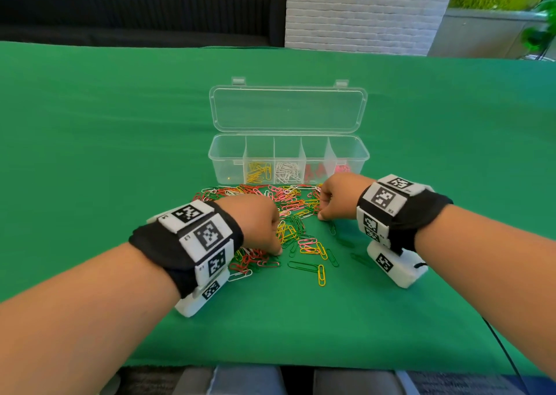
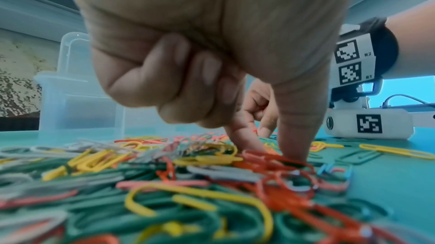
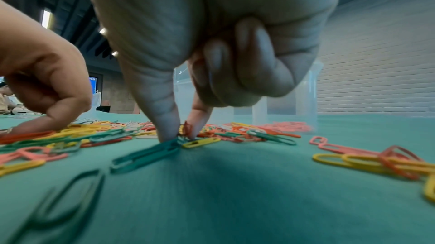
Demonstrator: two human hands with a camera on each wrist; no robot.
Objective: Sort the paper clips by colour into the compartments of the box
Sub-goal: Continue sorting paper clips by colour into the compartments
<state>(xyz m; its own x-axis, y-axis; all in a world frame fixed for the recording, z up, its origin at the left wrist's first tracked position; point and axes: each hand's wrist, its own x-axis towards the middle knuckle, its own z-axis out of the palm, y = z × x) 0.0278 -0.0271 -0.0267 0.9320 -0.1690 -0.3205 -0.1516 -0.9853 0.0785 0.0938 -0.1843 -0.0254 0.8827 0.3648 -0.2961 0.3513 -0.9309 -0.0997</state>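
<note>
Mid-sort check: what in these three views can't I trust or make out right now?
- Head view: the fingertips of the left hand and right hand are hidden behind their own knuckles.
- Right wrist view: whether the red clip between thumb and forefinger is actually pinched is unclear; it is small and partly hidden.
- Left wrist view: near clips are blurred; the palm hides most of the box.
- Head view: the leftmost compartment shows one tiny speck, colour uncertain.

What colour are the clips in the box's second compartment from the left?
Yellow paper clips, clearest in the head view.

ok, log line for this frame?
phase: picking | left hand: fingertips in clip pile | right hand: pinching green clip | box: open, leftmost compartment empty
</note>
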